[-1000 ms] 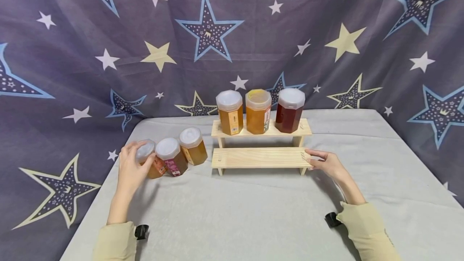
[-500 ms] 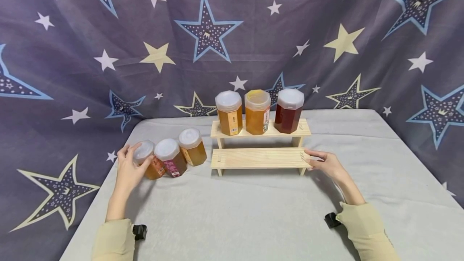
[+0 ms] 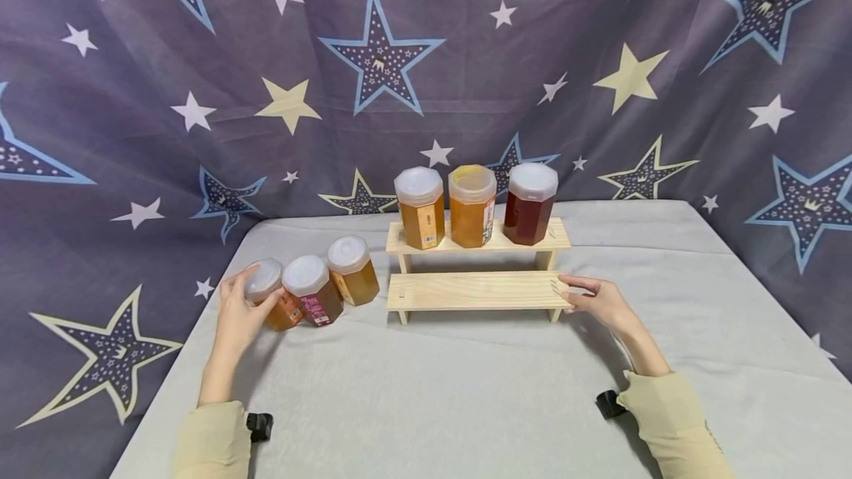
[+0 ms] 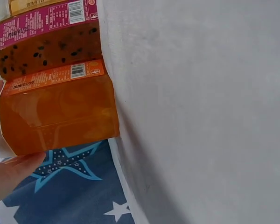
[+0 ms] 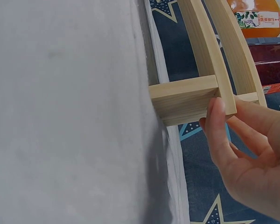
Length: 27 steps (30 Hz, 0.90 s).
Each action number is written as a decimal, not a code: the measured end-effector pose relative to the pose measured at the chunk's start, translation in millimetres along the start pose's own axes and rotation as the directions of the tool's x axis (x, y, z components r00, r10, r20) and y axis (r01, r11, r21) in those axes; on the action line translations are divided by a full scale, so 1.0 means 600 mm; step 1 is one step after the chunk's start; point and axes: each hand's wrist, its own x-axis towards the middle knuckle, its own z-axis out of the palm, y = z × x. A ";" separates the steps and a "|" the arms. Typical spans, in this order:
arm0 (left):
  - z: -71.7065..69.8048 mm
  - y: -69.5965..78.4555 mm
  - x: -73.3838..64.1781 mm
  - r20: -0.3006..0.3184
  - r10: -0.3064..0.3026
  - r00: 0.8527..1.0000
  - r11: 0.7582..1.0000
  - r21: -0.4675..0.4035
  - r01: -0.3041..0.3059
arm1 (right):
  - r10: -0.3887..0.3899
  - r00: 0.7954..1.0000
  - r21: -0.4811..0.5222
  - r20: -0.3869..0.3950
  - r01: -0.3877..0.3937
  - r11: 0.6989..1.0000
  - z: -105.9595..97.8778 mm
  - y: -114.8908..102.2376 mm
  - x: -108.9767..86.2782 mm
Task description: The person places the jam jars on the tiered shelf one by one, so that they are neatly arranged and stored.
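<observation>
amber jar (image 4: 58, 114) (orange label (image 4: 52, 77))

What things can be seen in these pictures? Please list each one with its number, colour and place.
Star-patterned curtain: 1, greyish purple, behind
Tablecloth: 1, light grey, in front
Two-tier stand: 1, pale wood, on the tablecloth
White-label jar: 1, amber, upper tier, middle
Dark-red jar: 1, dark red, upper tier, right
Yellow-label jars: 2, amber, one upper tier left, one on the tablecloth, nearest the stand
Magenta-label jar: 1, brown with dark specks, middle of three on the tablecloth
Orange-label jar: 1, amber, left of those three
Black wrist pieces: 2, black, at the cuffs
Sleeves: 2, beige, bottom of head view
Left grip: 1, bare, holding the orange-label jar's top
Right grip: 1, bare, pinching the lower tier's right end
</observation>
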 end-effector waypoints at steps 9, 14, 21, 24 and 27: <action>0.001 0.000 0.001 -0.044 0.008 0.999 1.000 0.004 -0.008 | -0.003 1.000 0.007 -0.005 0.003 1.000 0.001 0.000 -0.001; 0.002 -0.005 0.004 -0.087 0.016 0.996 1.000 0.013 -0.015 | -0.005 1.000 0.005 -0.005 0.005 1.000 0.000 0.003 -0.001; 0.002 -0.008 0.005 -0.143 0.026 0.989 1.000 0.015 -0.024 | -0.009 1.000 -0.004 -0.003 0.009 1.000 0.001 0.002 -0.001; 0.002 -0.009 0.003 -0.158 0.013 0.987 1.000 0.016 -0.010 | -0.006 1.000 -0.006 -0.001 0.006 1.000 0.002 0.001 -0.001; 0.002 -0.007 0.003 -0.175 0.005 0.985 1.000 0.016 -0.003 | -0.004 1.000 -0.007 -0.004 0.004 1.000 0.002 0.000 -0.002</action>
